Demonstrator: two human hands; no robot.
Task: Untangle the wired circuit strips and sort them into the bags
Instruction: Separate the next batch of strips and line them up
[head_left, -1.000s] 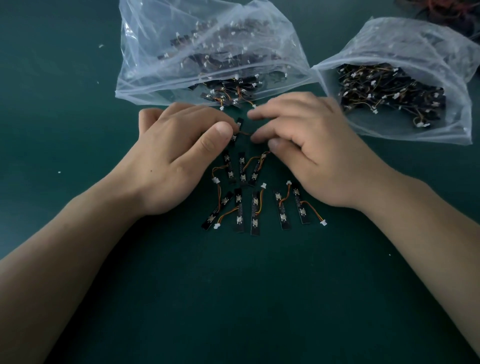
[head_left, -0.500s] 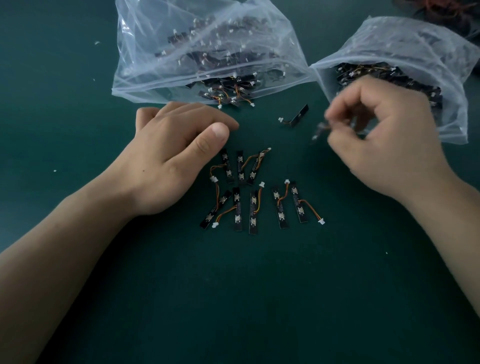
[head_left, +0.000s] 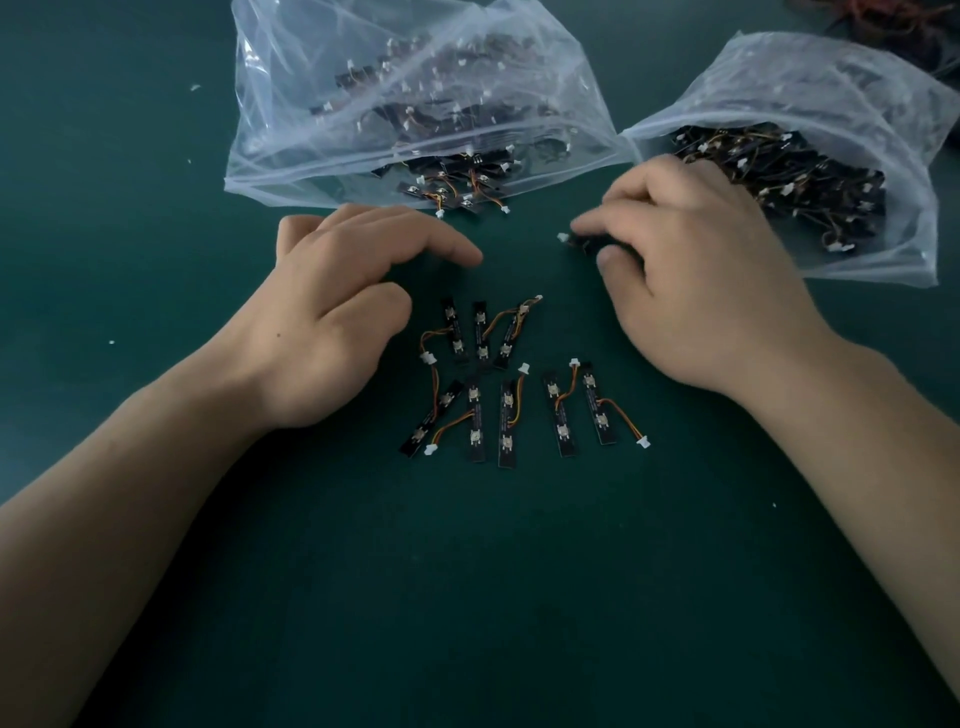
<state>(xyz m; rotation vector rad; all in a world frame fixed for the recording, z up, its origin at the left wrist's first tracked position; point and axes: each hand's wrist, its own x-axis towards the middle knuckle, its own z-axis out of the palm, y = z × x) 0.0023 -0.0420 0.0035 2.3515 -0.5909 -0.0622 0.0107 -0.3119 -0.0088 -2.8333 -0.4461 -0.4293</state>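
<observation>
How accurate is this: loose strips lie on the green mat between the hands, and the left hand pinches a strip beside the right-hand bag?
Wrong hand. In the head view the right hand pinches the strip beside the right-hand bag; the left hand holds nothing. The loose strips do lie on the green mat between the hands.

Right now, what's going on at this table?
A person is sorting small wired circuit strips on a green table. The right hand pinches a strip on the table just in front of the right bag. The left hand rests open beside the loose strips laid out between the hands. The left bag and the right bag both hold many strips.
</observation>
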